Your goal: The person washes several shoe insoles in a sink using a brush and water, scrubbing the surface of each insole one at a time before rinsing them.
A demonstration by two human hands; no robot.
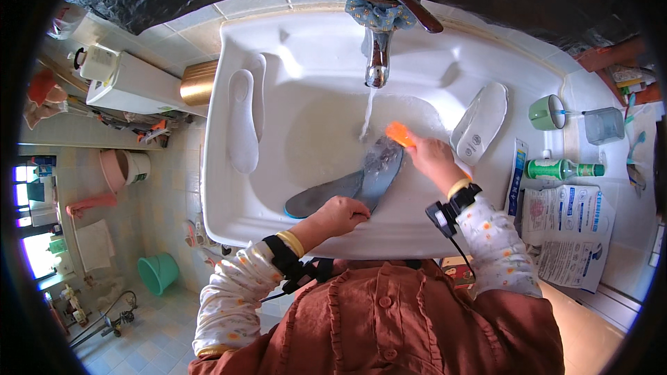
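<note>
My right hand (433, 160) is closed on an orange brush (399, 134), which rests on the wet, foamy end of a shoe insole (383, 169). My left hand (337, 217) grips the near end of that blue-grey insole at the front of the white sink (323, 47). A second dark grey insole (320, 195) with a blue edge lies to the left, its right end by the first one. Water runs from the chrome faucet (377, 62) into cloudy water just beyond the brush. The brush's bristles are hidden.
White insoles (243, 122) lean at the sink's left side; another pale insole (479, 122) lies on the right. On the right counter are a green mug (546, 113), a green bottle (560, 169), a toothpaste tube (516, 177) and a printed plastic package (570, 234). A gold cylinder (198, 83) stands left.
</note>
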